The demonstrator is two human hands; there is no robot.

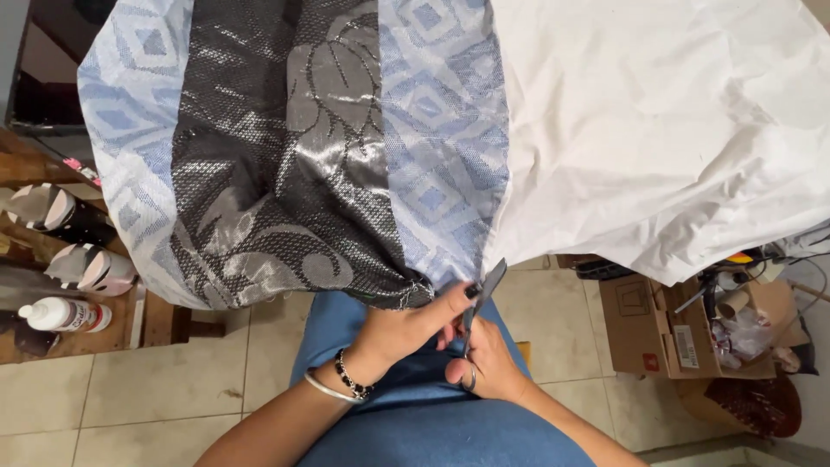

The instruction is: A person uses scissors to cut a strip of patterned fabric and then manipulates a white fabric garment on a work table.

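The left hand (406, 329) pinches the lower edge of the patterned cloth (285, 147), its fingers (450, 303) closed tight on the hem right where the blue diamond panel meets the dark, shiny panel with the leaf design. On that wrist sit a silver bangle (324, 387) and a beaded bracelet (350, 374). Just beside it, the right hand (486, 363) grips a pair of scissors (482, 298), fingers wrapped through and around the handles, blades pointing up and to the right, with the tip touching the seam where the patterned cloth joins the white cloth (666, 130). Whether the blades are parted or together is hard to tell from here. Both cloths hang down from above and fill the top of the view, the white one bunched in soft folds on the right. Below the hands lies the person's lap in blue fabric (415, 424), over a pale tiled floor (130, 406). Off to the left, a wooden shelf (160, 320) carries a white bottle (62, 315) lying on its side and some striped shoes (86, 268). To the right, an open cardboard box (644, 333) stands on the floor, with tools and clutter just beyond it.
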